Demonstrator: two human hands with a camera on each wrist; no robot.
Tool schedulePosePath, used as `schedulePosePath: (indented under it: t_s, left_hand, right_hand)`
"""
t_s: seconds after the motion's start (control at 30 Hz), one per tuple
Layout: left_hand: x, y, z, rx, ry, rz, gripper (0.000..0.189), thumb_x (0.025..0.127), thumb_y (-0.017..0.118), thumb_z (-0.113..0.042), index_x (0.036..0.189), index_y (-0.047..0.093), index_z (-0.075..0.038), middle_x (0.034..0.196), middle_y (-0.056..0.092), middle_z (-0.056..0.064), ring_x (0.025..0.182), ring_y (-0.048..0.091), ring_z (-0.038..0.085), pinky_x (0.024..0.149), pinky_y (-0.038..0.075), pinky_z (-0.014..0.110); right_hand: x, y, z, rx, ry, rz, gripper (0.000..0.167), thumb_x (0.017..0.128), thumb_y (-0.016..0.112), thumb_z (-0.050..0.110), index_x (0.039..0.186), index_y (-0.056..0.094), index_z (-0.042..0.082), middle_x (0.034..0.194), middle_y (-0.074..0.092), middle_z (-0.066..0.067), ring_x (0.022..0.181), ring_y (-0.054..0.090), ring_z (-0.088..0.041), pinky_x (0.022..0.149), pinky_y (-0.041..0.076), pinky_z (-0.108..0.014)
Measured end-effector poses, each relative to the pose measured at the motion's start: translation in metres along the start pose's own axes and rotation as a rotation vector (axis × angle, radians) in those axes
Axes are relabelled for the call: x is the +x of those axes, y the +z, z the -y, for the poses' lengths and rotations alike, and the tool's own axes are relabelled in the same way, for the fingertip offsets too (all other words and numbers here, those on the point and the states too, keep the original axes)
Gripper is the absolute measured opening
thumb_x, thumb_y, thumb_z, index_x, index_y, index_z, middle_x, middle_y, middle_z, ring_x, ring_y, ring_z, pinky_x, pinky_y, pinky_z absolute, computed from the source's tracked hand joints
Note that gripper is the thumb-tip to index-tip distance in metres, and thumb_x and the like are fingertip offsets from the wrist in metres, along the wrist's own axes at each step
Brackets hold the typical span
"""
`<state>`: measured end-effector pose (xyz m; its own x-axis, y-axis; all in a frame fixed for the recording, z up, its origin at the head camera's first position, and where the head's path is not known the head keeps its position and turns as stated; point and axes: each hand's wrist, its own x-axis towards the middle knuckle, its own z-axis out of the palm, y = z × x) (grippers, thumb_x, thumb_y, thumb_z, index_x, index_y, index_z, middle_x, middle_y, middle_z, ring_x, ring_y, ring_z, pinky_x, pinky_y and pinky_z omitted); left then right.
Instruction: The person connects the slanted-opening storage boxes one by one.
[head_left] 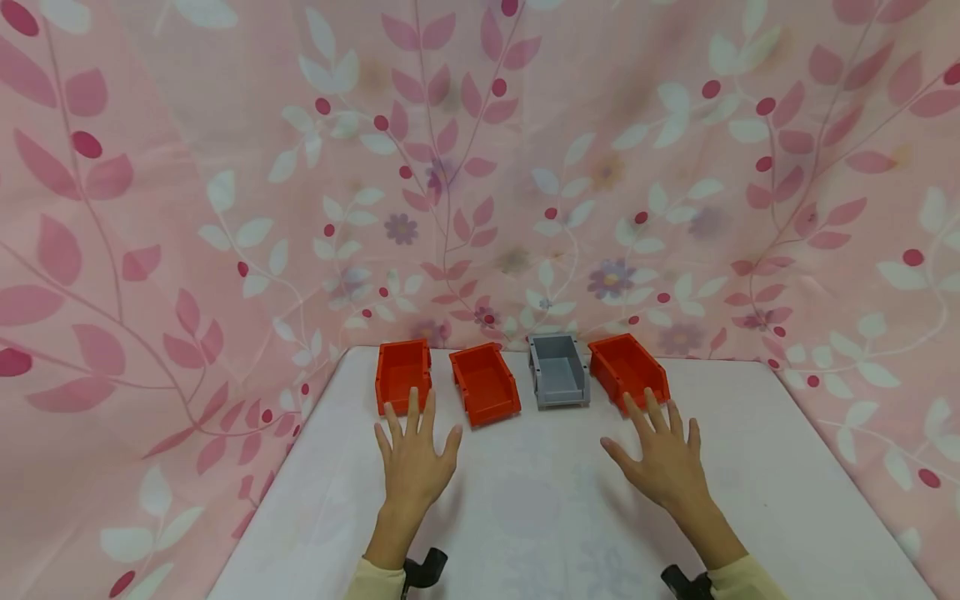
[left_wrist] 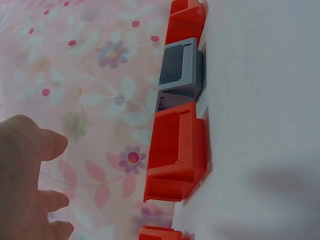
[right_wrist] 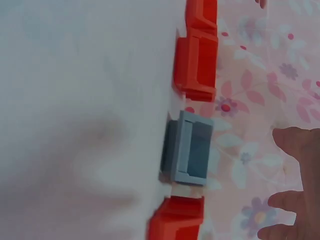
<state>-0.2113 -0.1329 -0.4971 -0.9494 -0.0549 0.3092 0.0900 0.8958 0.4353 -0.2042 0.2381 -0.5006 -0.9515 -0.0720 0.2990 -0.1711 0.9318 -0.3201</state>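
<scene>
Both hands hover over the white table with fingers spread, holding nothing. The left hand [head_left: 412,462] is nearest the far-left red bin [head_left: 403,375], its fingertips overlapping that bin's front edge in the head view. My right hand [head_left: 667,458] reaches toward the far-right red bin [head_left: 630,371], fingertips in front of its lower edge. Between them stand another red bin [head_left: 486,383], turned slightly, and a grey bin [head_left: 559,371]. In the left wrist view the thumb and fingers [left_wrist: 52,145] appear apart from the bins; the right wrist view shows the same of the right fingers [right_wrist: 290,142].
A white-covered table [head_left: 525,508] carries the row of bins along its back edge. Behind and beside it hangs a pink curtain [head_left: 480,167] printed with leaves and flowers. Dark wrist mounts [head_left: 426,568] show at both sleeves.
</scene>
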Motion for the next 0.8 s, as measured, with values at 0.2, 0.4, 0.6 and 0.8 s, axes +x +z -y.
schedulePosePath:
  t_s: [0.2,0.4,0.6,0.8]
  left_hand:
    - [0.001,0.003,0.006,-0.02,-0.015,0.007,0.079,0.099,0.06,-0.051,0.164,0.033,-0.014,0.171,0.019,0.014,0.152,-0.001,0.053,0.116,-0.008,0.07]
    - [0.006,0.006,0.009,-0.073,-0.01,0.035,0.077,0.099,0.062,-0.045,0.162,0.037,-0.009,0.169,0.023,0.016,0.151,0.006,0.055,0.115,0.002,0.073]
    - [0.018,0.009,0.015,-0.079,-0.023,0.035,0.076,0.098,0.063,-0.042,0.161,0.039,-0.006,0.168,0.025,0.017,0.15,0.008,0.056,0.116,0.005,0.073]
    - [0.039,0.011,0.026,-0.082,-0.007,0.0,0.075,0.099,0.062,-0.039,0.16,0.039,-0.002,0.167,0.027,0.02,0.149,0.013,0.059,0.117,0.007,0.072]
  right_hand:
    - [-0.011,0.022,0.007,0.026,0.026,0.096,0.084,0.093,0.071,0.051,0.16,0.04,0.01,0.164,0.029,-0.027,0.144,0.023,-0.06,0.109,0.01,-0.081]
    - [-0.026,0.05,0.016,0.064,0.05,0.221,0.08,0.096,0.067,0.053,0.158,0.044,0.009,0.161,0.034,-0.027,0.142,0.031,-0.059,0.109,0.015,-0.081]
    - [-0.027,0.075,0.022,0.066,0.104,0.38,0.084,0.092,0.067,0.061,0.156,0.048,0.011,0.162,0.035,-0.026,0.143,0.029,-0.059,0.108,0.012,-0.082]
    - [-0.027,0.079,0.027,0.056,0.11,0.409,0.077,0.092,0.07,0.056,0.153,0.053,0.012,0.158,0.039,-0.028,0.143,0.027,-0.06,0.107,0.015,-0.082]
